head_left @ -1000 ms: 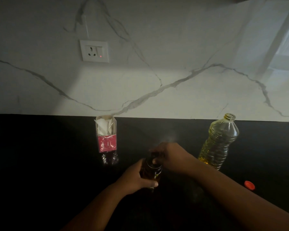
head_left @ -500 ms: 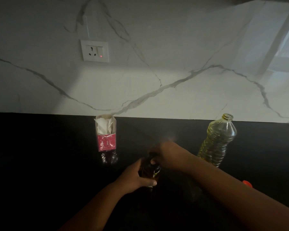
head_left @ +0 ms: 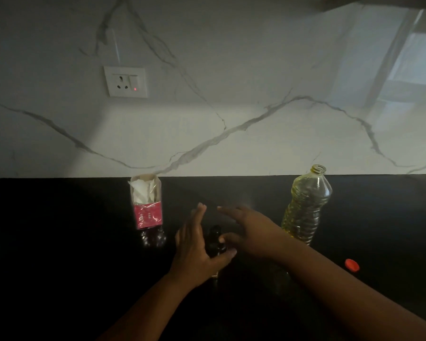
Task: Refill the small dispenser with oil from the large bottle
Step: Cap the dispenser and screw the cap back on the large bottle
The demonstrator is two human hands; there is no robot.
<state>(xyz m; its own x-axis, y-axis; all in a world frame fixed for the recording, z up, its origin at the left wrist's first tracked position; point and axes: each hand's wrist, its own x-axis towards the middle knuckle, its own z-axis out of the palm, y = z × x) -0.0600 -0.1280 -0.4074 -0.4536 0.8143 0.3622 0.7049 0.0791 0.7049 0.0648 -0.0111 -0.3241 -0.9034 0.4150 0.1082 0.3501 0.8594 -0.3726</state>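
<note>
The small dark dispenser (head_left: 214,238) stands on the black countertop (head_left: 59,242) in the middle, hard to make out in the dim light. My left hand (head_left: 194,247) is beside it on the left with straight fingers pointing up, and its thumb lies across the dispenser's front. My right hand (head_left: 249,232) reaches in from the right with straight fingers, its thumb touching the dispenser's top. The large clear oil bottle (head_left: 305,205) stands uncapped to the right, partly filled with yellow oil. Its red cap (head_left: 352,265) lies on the counter further right.
An open red and white carton (head_left: 146,200) with white sheets stands left of the dispenser. The marble wall behind carries a white socket (head_left: 126,81) with a red light. The counter runs dark to both sides.
Both hands have loosened from the dispenser: the left fingers went from wrapped round its body to straight, and the right hand lifted off its top and spread out.
</note>
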